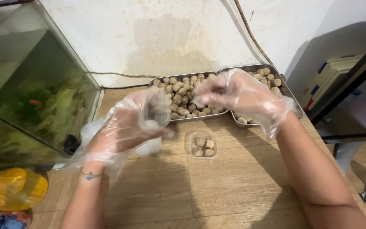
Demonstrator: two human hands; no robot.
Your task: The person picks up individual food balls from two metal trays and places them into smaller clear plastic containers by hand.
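Note:
Both my hands wear loose clear plastic gloves. My left hand [126, 127] holds a small clear plastic cup [156, 111] above the wooden table [242, 182]. My right hand [238, 95] hovers over two metal trays, its fingers pinched together; whether a ball is in them is blurred. The left tray [162, 80] and the right tray [295, 106] are both full of brown meatballs [182, 91]. A small clear square container [203, 144] with several meatballs sits on the table between my hands.
A glass fish tank [34, 89] with green plants stands at the left. A yellow plastic object [13, 188] lies at the lower left. White plastic [151, 146] lies under my left hand. A wall is behind; a dark frame and books stand at the right.

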